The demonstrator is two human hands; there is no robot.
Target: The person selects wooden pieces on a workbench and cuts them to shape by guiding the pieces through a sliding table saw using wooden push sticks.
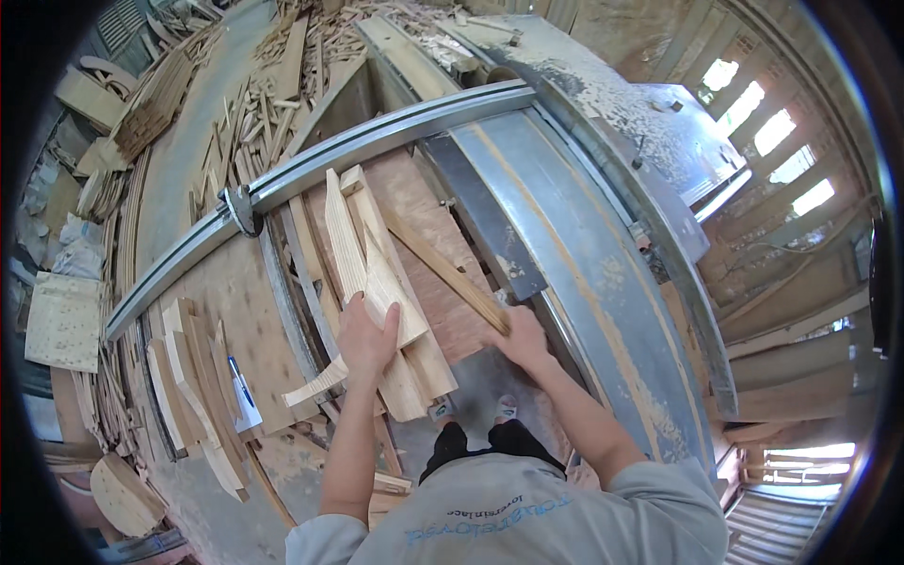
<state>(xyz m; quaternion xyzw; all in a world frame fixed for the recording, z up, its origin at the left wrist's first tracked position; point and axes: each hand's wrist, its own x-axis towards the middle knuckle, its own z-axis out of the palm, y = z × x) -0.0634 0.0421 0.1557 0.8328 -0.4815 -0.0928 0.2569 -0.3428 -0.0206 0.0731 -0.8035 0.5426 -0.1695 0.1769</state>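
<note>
My left hand (369,341) grips a pale, shaped piece of wood (381,282), thumb on one side and fingers on the other. That piece lies over a thicker straight board (400,240), beside a long curved strip (341,235). A short curved offcut (317,381) sticks out near my left wrist. In my right hand (521,337) is the near end of a brown wooden stick (443,266), which slants away to the far left, its far end close to the pale pieces. The fingers of my right hand are wrapped round it.
A metal rail (377,143) with a stop (242,212) crosses beyond my hands. At right runs a long metal machine table (565,217) dusted with sawdust. Curved wooden pieces (193,386) and a pen on paper (243,391) lie left. Scrap wood (273,104) is heaped at the back.
</note>
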